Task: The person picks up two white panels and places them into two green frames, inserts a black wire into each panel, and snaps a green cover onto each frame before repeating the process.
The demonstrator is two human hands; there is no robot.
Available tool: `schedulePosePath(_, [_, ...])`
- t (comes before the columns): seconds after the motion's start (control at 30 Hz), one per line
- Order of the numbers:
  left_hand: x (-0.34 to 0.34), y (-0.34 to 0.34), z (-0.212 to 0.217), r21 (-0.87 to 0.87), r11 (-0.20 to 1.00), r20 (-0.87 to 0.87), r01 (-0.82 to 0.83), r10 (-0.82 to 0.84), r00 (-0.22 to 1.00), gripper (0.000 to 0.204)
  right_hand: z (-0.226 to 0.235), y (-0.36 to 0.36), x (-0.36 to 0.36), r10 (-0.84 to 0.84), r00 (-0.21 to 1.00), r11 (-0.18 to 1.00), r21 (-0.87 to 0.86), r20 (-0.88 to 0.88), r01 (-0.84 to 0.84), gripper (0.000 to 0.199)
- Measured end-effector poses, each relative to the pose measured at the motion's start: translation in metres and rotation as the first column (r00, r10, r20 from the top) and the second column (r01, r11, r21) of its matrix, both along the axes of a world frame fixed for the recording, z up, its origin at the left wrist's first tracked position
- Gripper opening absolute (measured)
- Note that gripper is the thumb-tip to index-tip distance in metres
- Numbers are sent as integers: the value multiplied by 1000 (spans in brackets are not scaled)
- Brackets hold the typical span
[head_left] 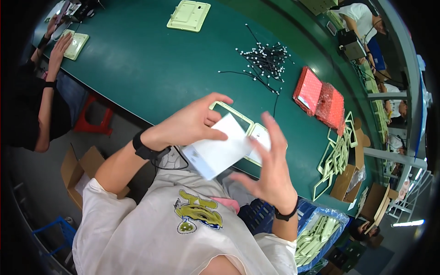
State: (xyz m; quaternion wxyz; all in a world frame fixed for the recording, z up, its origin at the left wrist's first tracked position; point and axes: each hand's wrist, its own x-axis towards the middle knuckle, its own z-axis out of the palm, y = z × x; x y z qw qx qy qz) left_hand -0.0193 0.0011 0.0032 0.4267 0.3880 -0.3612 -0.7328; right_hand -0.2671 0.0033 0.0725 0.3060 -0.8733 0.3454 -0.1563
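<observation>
My left hand [190,123] grips a flat white rectangular sheet [215,149] by its upper left edge, thumb on its face. It is held tilted over the near edge of the green table [151,68]. My right hand [270,165] is at the sheet's right end with fingers spread wide and blurred; whether it grips the sheet I cannot tell. Beneath the sheet, two pale green frames [234,113] lie side by side on the table, the right frame [262,137] with a white panel in it. Both wrists wear black bands.
Black wires with white ends [263,57] lie further back, red bubble-wrap packets [321,98] to the right. Loose pale green frames [339,153] pile beside a cardboard box [346,183]. A blue bin [316,233] holds pale parts. A co-worker's hands [57,43] work at far left.
</observation>
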Motion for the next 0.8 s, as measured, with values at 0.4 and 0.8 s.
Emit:
schedulePosePath(0.4, [5,-4,11,11,900,415,436,-401,817,77,-28,-2,11,375,894,902,-125,-243,-413,73])
schedulePosePath(0.8, [41,-10,-25,-253,924,696,286,-32,718,57,-62,-40,16,115,961,965,-201,-253,-169,76])
